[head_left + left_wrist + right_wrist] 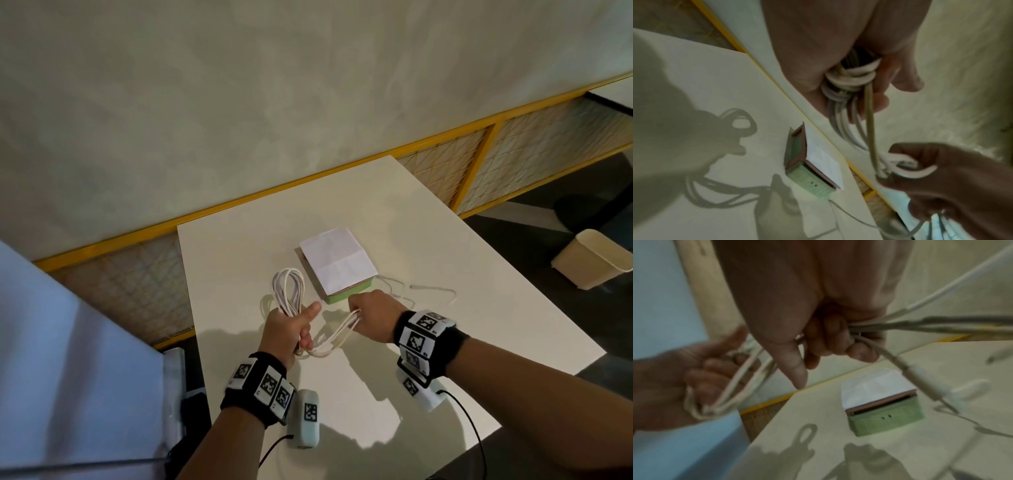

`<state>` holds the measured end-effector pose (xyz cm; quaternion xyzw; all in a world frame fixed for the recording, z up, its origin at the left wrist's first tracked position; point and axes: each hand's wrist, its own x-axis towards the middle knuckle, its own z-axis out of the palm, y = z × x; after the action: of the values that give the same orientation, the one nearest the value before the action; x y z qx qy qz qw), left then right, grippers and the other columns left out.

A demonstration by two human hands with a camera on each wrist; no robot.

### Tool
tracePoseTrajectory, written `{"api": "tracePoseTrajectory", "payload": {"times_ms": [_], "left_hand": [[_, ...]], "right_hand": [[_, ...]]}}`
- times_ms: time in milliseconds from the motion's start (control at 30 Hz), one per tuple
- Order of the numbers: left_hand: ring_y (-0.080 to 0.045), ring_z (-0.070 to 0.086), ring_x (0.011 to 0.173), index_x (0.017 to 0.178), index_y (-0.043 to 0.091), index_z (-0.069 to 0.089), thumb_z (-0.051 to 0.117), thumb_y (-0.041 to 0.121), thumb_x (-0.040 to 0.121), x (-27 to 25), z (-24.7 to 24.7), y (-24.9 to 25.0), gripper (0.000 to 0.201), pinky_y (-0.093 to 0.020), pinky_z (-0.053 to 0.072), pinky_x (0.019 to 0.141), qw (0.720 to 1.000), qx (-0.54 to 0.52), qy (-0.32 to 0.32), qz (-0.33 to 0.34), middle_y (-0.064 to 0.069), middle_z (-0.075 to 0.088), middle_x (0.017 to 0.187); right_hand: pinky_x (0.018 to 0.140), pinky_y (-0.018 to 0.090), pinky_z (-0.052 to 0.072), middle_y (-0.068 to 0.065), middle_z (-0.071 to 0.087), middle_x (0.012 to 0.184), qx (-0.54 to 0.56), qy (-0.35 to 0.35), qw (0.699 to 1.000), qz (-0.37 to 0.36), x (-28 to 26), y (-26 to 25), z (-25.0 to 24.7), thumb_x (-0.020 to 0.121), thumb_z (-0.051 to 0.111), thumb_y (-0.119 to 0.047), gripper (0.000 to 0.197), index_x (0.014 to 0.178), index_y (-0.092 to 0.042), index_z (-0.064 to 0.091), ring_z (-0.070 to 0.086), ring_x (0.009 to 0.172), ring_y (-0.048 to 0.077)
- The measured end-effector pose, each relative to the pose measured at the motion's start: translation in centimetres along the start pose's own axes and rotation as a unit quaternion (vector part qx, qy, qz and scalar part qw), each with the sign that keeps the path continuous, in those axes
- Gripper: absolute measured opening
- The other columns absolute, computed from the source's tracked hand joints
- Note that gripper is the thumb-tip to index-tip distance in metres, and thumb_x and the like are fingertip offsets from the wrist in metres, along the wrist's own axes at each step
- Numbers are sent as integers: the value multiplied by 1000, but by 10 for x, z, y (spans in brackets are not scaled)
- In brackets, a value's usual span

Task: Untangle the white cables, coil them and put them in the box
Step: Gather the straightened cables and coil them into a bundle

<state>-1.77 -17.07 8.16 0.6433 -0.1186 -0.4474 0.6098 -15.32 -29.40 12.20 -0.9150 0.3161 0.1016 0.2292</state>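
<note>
My left hand (291, 329) grips a bundle of looped white cables (289, 287) above the white table (445, 274); the loops stand up past my thumb. In the left wrist view the cables (851, 81) are wound inside my fist. Several strands (337, 334) run from that fist to my right hand (368, 313), which grips them in curled fingers (830, 337). A loose cable (431, 287) trails from my right hand across the table to the right. The green box (346, 295) lies just beyond my hands, with white paper (337, 260) over its top.
A cream waste bin (592, 263) stands on the floor at the right. A yellow-framed mesh rail (479, 161) runs behind the table under a pale wall. A blue-white surface (68, 342) rises at my left.
</note>
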Motion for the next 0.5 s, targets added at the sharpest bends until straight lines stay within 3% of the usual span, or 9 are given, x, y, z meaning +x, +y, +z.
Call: {"api": "tracePoseTrajectory", "payload": {"times_ms": [167,300,400,500], "left_hand": [[-19,39,29,53,5,49,78,34,60,-5,2,-10,42,-23,34,41,993,104,-32,41,-6,42,33],[-20,39,35,56,7,50,80,42,47,-7,4,-20,48,-25,33,43,987,146,-52,30,-7,45,34],[-21,38,38,62,5,46,85,35,49,-10,6,-27,51,-36,33,51,987,136,-81,12,-10,43,40],[-20,40,34,64,6,47,86,36,47,-13,9,-26,52,-33,32,47,983,158,-91,7,-5,43,42]], "right_hand": [[64,28,34,12,63,98,-14,13,1000,-9,-8,-13,-1,83,52,-14,14,97,-13,54,59,89,33],[52,26,30,7,54,84,12,-4,1000,-19,-9,-17,-7,80,50,-5,16,87,-18,47,51,75,29],[63,31,40,11,60,102,-32,19,998,-54,-8,-19,-11,79,48,-3,26,102,-14,48,57,84,33],[66,34,39,12,62,110,-99,46,993,-41,-11,-18,-12,82,46,-8,34,116,-14,44,61,92,37]]}}
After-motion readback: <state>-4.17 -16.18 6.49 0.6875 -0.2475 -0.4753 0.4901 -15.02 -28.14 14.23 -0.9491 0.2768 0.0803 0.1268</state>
